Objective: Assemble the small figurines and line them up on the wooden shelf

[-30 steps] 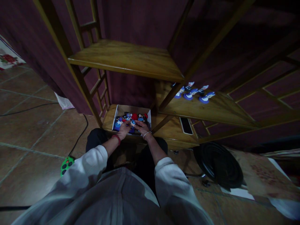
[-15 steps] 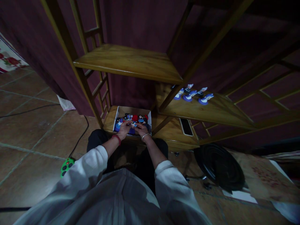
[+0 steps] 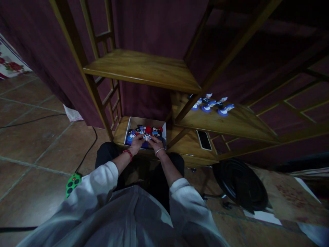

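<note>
Left hand [image 3: 136,144] and right hand [image 3: 156,144] pinch small figurine [image 3: 147,137] between them, over open box [image 3: 144,120] of toys [image 3: 148,129] on lower shelf [image 3: 183,143].

The box [image 3: 147,120] is reachable over its front edge. A post [image 3: 189,106] stands beside its right edge; a shelf [image 3: 144,68] runs above.

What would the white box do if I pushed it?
The white box would probably slide rather than tip, because it's low and wide. It shouldn't roll, since its sides look straight. The little figures inside might knock together, because they're crowded close.
</note>
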{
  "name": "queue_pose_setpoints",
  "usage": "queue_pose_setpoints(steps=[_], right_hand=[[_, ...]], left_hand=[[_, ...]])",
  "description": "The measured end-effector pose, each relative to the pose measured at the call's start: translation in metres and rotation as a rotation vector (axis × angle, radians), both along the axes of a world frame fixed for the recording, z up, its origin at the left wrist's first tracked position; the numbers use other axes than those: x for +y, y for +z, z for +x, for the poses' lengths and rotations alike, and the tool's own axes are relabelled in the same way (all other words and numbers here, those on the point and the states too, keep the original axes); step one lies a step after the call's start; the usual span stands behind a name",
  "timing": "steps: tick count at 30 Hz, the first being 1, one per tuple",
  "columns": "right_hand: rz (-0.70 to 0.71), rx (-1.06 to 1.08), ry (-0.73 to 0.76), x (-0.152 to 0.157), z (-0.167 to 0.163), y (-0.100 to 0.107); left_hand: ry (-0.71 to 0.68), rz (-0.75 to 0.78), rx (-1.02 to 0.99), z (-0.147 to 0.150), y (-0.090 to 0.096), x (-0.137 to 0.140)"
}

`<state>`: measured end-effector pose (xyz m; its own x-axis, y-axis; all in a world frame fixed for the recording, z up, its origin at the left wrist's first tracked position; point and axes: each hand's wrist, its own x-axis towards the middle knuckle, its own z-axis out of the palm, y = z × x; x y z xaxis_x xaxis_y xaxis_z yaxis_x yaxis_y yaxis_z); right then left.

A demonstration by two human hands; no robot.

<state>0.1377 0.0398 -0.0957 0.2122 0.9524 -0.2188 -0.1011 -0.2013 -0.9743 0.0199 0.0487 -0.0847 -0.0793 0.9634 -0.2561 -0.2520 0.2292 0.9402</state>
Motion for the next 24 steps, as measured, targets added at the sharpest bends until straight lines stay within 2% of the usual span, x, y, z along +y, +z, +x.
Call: queue_pose_setpoints(steps=[9,13,19,24], right_hand=[[-0.023,-0.02,0.028,0.004,-0.003,-0.007],[-0.059,-0.003,0.026,0.004,-0.007,-0.004],[-0.087,-0.024,0.103,0.005,-0.006,0.002],[-0.087,-0.047,0.14,0.007,-0.009,0.0]], left_hand=[[-0.008,-0.046,-0.045,-0.006,0.001,-0.003],[-0.028,-0.071,-0.05,-0.01,0.006,-0.005],[-0.081,-0.095,-0.054,-0.016,0.012,-0.007],[-0.141,-0.094,-0.052,-0.018,0.011,-0.007]])
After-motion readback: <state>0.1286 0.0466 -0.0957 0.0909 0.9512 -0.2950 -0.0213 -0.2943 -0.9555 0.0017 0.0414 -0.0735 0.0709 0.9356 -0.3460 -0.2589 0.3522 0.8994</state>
